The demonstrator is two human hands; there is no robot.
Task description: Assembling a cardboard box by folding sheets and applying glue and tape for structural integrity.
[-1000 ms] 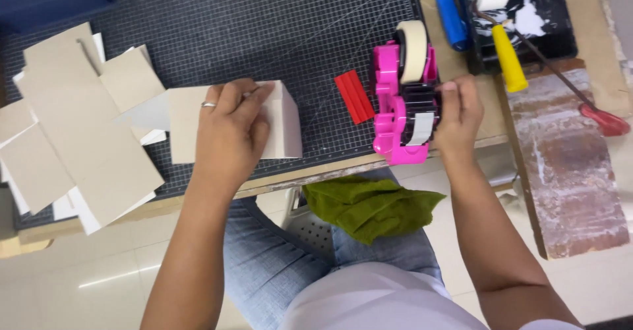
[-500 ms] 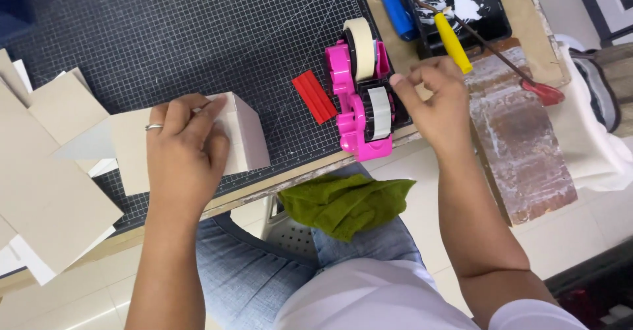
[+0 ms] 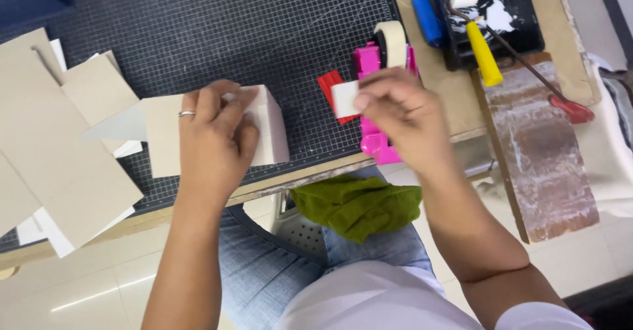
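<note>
our left hand [image 3: 214, 139] presses flat on the cardboard box [image 3: 260, 132] at the frame's middle while our right hand [image 3: 395, 109] pinches a tape piece [image 3: 344, 99], which we think may fold and stick to itself.

Left hand [image 3: 214, 139] palm down, fingers spread and slightly curled, pressing flat, ring on one finger; forearm running up from lower frame, bare. Right hand [image 3: 395, 109] raised, fingertips [image 3: 366, 96] pinched together, knuckles toward camera, wrist bent; bare forearm angled in from lower right, elbow bent. Hands apart, not touching.
</note>
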